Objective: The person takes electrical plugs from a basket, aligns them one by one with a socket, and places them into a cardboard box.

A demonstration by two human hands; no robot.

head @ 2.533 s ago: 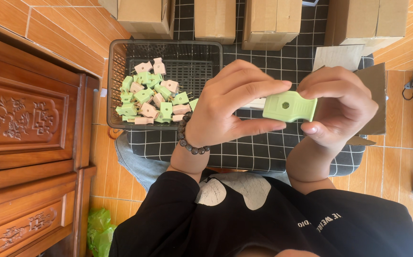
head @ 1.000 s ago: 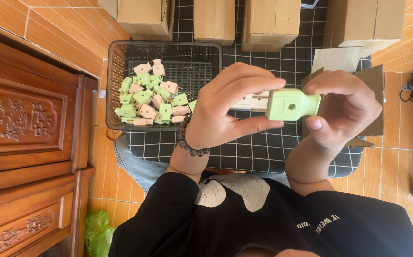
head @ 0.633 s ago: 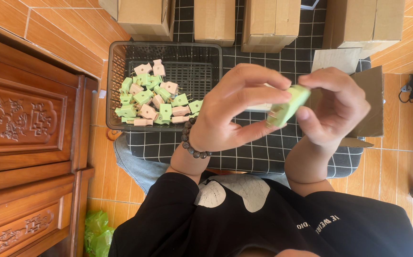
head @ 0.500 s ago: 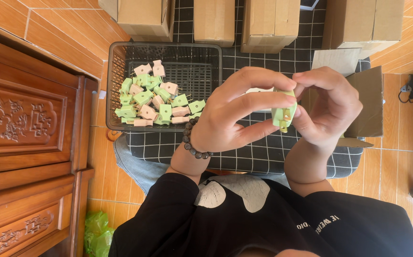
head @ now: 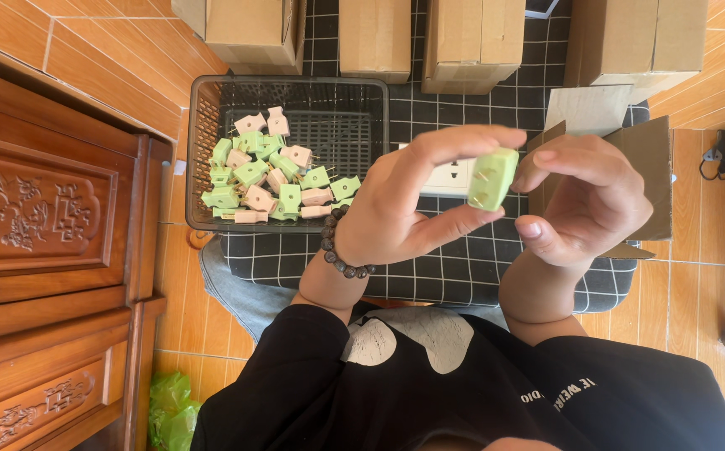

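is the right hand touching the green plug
Touching. The head view shows the right hand with a fingertip against the green plug, which the left hand pinches.

A basket (head: pixel 204 150) holding a heap of plug adapters (head: pixel 272 171) sits left of the hands, beside a wooden cabinet (head: pixel 45 250) further left. Cardboard boxes (head: pixel 463 38) stand in a row behind it, and an open carton (head: pixel 642 167) lies right of the right hand (head: pixel 584 200), which meets the left hand (head: pixel 404 209) at one adapter (head: pixel 492 178)
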